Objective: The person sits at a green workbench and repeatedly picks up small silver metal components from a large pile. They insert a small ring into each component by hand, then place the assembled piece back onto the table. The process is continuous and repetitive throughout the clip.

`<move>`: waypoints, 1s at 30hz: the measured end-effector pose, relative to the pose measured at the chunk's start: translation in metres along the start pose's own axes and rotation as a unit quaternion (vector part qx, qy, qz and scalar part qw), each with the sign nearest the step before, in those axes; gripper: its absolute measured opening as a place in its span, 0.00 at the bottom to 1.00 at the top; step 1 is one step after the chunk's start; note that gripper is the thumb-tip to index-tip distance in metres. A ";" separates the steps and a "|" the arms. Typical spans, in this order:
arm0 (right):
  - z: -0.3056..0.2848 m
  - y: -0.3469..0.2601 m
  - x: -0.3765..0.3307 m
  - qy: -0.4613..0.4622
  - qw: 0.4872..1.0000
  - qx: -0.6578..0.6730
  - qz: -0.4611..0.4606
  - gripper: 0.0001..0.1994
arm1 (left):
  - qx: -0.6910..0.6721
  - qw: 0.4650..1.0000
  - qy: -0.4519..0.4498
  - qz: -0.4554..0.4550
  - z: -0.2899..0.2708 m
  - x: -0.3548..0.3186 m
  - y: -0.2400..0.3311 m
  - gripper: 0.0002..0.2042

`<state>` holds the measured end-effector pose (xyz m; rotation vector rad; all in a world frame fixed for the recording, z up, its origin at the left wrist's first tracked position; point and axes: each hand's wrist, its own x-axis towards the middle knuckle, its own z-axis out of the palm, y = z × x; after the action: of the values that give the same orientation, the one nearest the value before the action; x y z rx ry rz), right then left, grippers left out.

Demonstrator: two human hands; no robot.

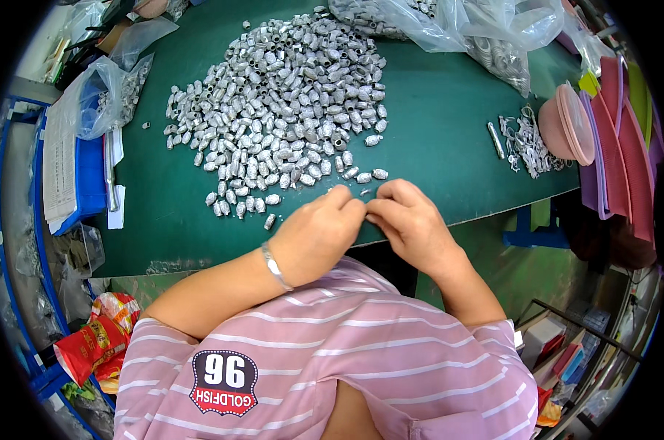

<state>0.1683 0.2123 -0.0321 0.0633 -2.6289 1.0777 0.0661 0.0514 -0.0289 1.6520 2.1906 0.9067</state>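
My two hands meet at the near edge of a green-topped table (449, 147), fingertips almost touching. Bent fingers close my left hand (319, 231), which wears a silver bracelet (275, 265) at the wrist. My right hand (414, 226) pinches thumb against forefinger beside it. Whatever lies between the fingers is hidden or too small to make out. Just beyond them spreads a large heap of small silver-grey barrel-shaped metal beads (281, 103), several with open holes showing. Loose beads (380, 174) lie nearest my right hand, along with a tiny metal bit (365, 192).
Clear plastic bags (493, 29) of metal parts sit at the far right. Small silver pieces (531, 143) lie beside pink bowls (566, 125) and stacked coloured trays (618, 139). On the left stand a blue bin (90, 176) with papers and a bag of parts (116, 95).
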 end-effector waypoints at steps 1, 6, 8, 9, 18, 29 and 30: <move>-0.001 0.003 -0.001 0.008 1.000 0.003 0.003 0.08 | 0.002 1.000 0.006 0.005 0.006 0.004 0.003 0.08; -0.016 0.023 -0.004 0.109 0.989 -0.076 0.059 0.07 | -0.119 0.988 0.079 0.053 0.027 0.032 0.011 0.11; -0.021 0.021 -0.001 0.130 0.984 -0.115 0.039 0.08 | -0.033 0.991 0.112 0.060 0.020 0.039 0.007 0.11; -0.022 0.019 0.001 0.141 0.980 -0.135 0.030 0.08 | 0.010 0.990 0.128 0.063 0.014 0.042 0.004 0.11; -0.007 0.016 0.030 0.053 0.990 -0.129 0.013 0.06 | 0.078 0.983 0.164 -0.019 -0.019 0.030 -0.018 0.11; -0.014 -0.014 0.020 -0.057 0.994 -0.095 -0.011 0.06 | 0.084 0.995 0.056 0.014 -0.012 0.004 -0.011 0.13; -0.011 -0.008 0.017 -0.035 0.992 -0.119 -0.009 0.06 | 0.100 0.993 0.060 0.012 -0.011 0.005 -0.013 0.14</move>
<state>0.1562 0.2159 -0.0142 0.0735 -2.7939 0.7631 0.0487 0.0507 -0.0274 1.7558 2.4172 0.8376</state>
